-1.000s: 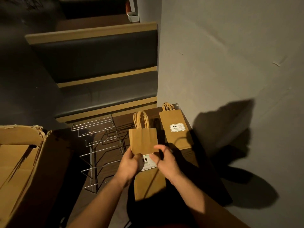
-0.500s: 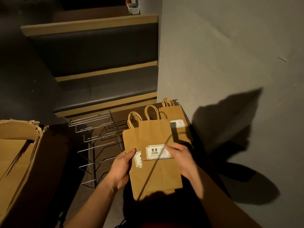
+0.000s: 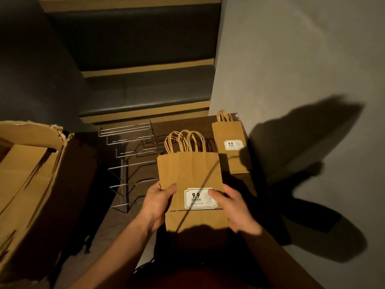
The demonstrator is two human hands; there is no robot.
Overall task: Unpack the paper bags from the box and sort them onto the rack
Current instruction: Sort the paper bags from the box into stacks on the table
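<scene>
Both hands, left [image 3: 157,202] and right [image 3: 235,207], gripped stacked bags [image 3: 193,174] by their edges, apparently squaring them for the rack [image 3: 129,161].

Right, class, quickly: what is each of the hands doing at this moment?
Left hand: closed on the left edge of the fanned brown paper bags with twisted handles.
Right hand: closed on their right edge, thumb on the white label.

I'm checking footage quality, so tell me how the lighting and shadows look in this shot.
Head view: dim, warm light from behind the person; a hard shadow falls on the grey wall at right and over the bottom of the held paper bags; their label reads clearly; wide-angle bending at the edges; the cardboard box is lit, floor murky.
</scene>
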